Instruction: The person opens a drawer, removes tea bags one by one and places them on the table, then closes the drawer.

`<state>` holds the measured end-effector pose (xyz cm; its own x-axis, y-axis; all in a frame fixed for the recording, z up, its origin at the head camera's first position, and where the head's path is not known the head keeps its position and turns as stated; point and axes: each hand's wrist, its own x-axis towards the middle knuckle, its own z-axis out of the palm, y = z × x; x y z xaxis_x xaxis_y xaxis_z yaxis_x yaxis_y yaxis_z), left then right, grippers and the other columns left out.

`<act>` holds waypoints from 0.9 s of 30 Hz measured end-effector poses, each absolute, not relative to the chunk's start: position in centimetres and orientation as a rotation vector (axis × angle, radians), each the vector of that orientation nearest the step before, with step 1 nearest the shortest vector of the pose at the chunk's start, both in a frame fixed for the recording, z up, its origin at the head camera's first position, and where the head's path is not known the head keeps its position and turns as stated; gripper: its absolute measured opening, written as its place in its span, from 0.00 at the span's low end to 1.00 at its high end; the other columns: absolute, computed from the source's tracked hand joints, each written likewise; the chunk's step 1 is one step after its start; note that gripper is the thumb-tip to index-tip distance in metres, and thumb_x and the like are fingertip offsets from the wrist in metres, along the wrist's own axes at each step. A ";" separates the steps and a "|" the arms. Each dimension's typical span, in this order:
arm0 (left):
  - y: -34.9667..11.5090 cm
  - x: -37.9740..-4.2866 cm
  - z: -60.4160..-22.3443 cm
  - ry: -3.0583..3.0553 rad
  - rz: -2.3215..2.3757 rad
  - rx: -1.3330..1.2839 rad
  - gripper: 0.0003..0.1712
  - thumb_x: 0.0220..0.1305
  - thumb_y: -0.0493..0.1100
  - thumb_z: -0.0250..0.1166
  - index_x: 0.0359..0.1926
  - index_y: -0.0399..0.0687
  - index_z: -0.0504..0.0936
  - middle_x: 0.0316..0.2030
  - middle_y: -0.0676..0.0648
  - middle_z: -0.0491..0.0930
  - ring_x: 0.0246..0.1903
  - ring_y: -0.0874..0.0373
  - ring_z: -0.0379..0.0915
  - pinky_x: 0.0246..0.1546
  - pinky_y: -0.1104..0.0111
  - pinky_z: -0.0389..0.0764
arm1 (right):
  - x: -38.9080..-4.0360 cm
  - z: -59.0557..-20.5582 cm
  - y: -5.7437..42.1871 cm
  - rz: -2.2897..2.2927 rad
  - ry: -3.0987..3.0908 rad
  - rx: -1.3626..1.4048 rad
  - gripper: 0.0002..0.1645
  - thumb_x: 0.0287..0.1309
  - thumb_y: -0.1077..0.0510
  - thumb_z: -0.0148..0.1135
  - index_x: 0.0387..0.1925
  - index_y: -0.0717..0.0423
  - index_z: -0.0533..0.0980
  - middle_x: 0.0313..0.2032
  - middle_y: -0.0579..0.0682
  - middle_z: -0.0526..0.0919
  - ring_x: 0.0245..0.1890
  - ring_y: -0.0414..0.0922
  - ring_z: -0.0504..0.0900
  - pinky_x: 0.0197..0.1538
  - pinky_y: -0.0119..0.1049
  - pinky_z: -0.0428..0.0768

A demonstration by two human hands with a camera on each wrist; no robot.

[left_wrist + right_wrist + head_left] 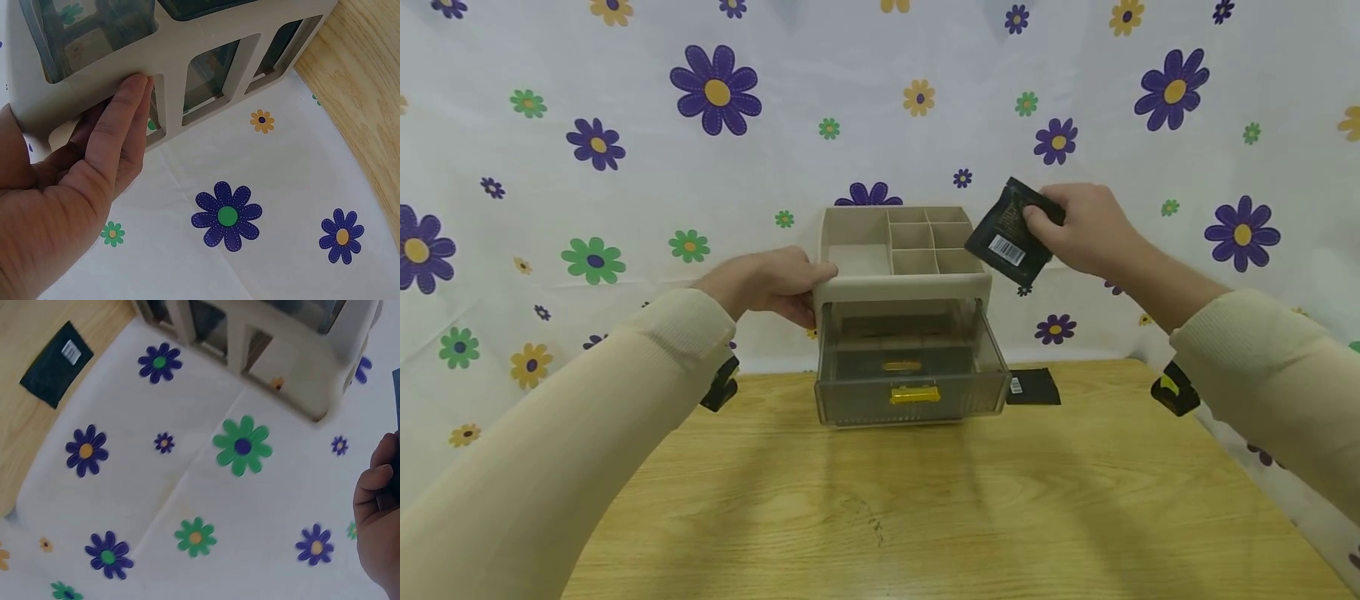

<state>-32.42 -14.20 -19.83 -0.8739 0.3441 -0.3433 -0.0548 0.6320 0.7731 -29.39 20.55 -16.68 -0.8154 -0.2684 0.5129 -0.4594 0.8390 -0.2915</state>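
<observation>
A beige desktop organizer (902, 288) with smoky see-through drawers stands near the table's back edge. Its upper drawer (850, 397), with a gold handle (914, 394), is pulled out toward me. My left hand (778, 283) grips the organizer's left upper side, thumb at the top edge; in the left wrist view its fingers (115, 128) reach into a cutout in the side wall. Up and to the right of the organizer, my right hand (1086, 229) pinches a flat black packet (1011, 233) by its right edge. A white barcode label shows on the packet's lower part.
Another black packet (1037, 388) with a barcode lies on the wooden table (880, 508), just right of the open drawer. Divided compartments (913, 237) form the organizer's top. Behind the table hangs a white flower-print cloth (647, 167).
</observation>
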 end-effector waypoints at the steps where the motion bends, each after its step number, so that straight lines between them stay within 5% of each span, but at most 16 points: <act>1: -14.1 -32.5 -19.8 2.392 1.153 0.229 0.25 0.69 0.49 0.42 0.55 0.31 0.64 0.43 0.33 0.75 0.37 0.49 0.78 0.42 0.57 0.79 | -29.5 -16.8 21.2 0.572 -2.560 0.498 0.20 0.65 0.50 0.44 0.35 0.62 0.73 0.29 0.58 0.78 0.27 0.50 0.73 0.26 0.39 0.74; 6: -14.1 -32.6 -19.6 2.401 1.154 0.235 0.25 0.69 0.49 0.42 0.55 0.31 0.64 0.44 0.33 0.74 0.37 0.49 0.78 0.43 0.57 0.79 | -29.9 -17.5 24.1 0.604 -2.563 0.270 0.27 0.67 0.45 0.40 0.47 0.65 0.72 0.39 0.64 0.78 0.34 0.54 0.74 0.34 0.47 0.78; 12: -14.2 -32.7 -19.5 2.402 1.165 0.253 0.25 0.69 0.49 0.42 0.55 0.31 0.64 0.45 0.32 0.73 0.38 0.49 0.77 0.42 0.58 0.80 | -30.5 -20.0 27.7 0.623 -2.588 0.099 0.32 0.67 0.43 0.40 0.50 0.68 0.70 0.41 0.67 0.77 0.35 0.57 0.76 0.38 0.53 0.80; 19: -14.2 -32.6 -19.8 2.386 1.203 0.253 0.25 0.68 0.48 0.42 0.54 0.29 0.64 0.42 0.32 0.74 0.36 0.48 0.77 0.44 0.55 0.78 | -31.0 -24.9 30.9 0.815 -2.692 -0.026 0.25 0.67 0.52 0.42 0.51 0.71 0.67 0.30 0.61 0.77 0.25 0.47 0.76 0.25 0.36 0.77; 27: -14.0 -32.5 -20.3 2.383 1.204 0.248 0.25 0.68 0.48 0.43 0.53 0.29 0.63 0.44 0.31 0.73 0.37 0.47 0.77 0.43 0.55 0.79 | -30.7 -31.7 33.1 1.163 -2.741 -0.260 0.24 0.61 0.59 0.45 0.50 0.78 0.64 0.23 0.54 0.78 0.21 0.41 0.79 0.26 0.31 0.80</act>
<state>-32.51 -14.03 -20.29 -0.8797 0.3555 -0.3158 -0.0435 0.6012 0.7979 -30.70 33.13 -31.71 -0.9733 0.2181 0.0722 0.0996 0.6838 -0.7229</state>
